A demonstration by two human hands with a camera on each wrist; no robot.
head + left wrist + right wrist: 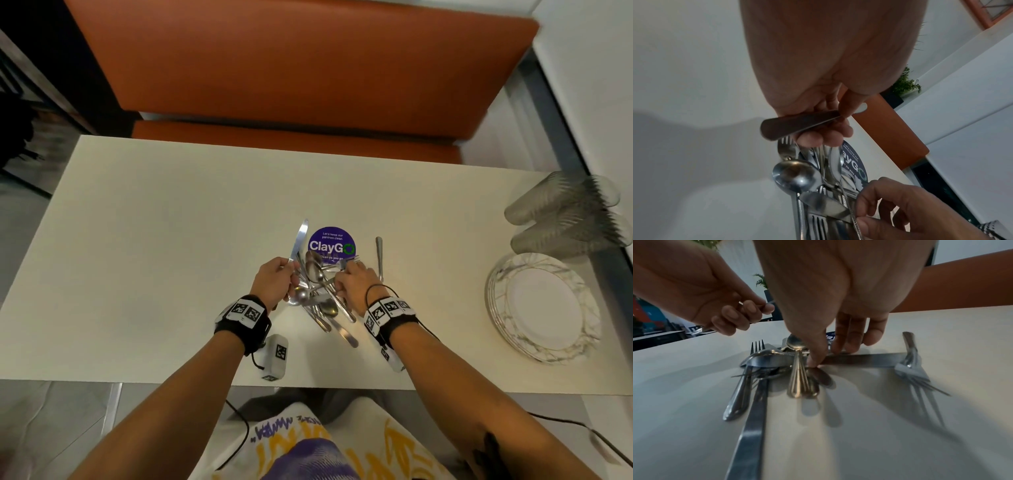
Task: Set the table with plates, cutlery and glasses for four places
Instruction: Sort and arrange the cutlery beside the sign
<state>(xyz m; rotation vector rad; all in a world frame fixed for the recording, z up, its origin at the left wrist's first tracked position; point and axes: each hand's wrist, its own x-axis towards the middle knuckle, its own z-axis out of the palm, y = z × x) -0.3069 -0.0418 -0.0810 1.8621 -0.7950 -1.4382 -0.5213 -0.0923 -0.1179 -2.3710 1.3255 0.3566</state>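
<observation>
A pile of forks, spoons and knives (322,303) lies mid-table, partly over a purple ClayGo sticker (332,241). My left hand (279,279) grips a table knife (298,240) by its handle (797,125), blade pointing to the far side, just left of the pile. My right hand (344,279) reaches into the pile from the right. Its thumb and fingers (865,222) pinch a thin patterned handle (846,206); which piece it belongs to is hidden. One fork (379,255) lies apart on the right. Stacked plates (544,308) and clear glasses (561,212) sit at the table's right end.
The white table (154,240) is bare on its left half and along the far edge. An orange bench (291,68) runs behind it. A small white tagged box (277,356) hangs by my left wrist near the front edge.
</observation>
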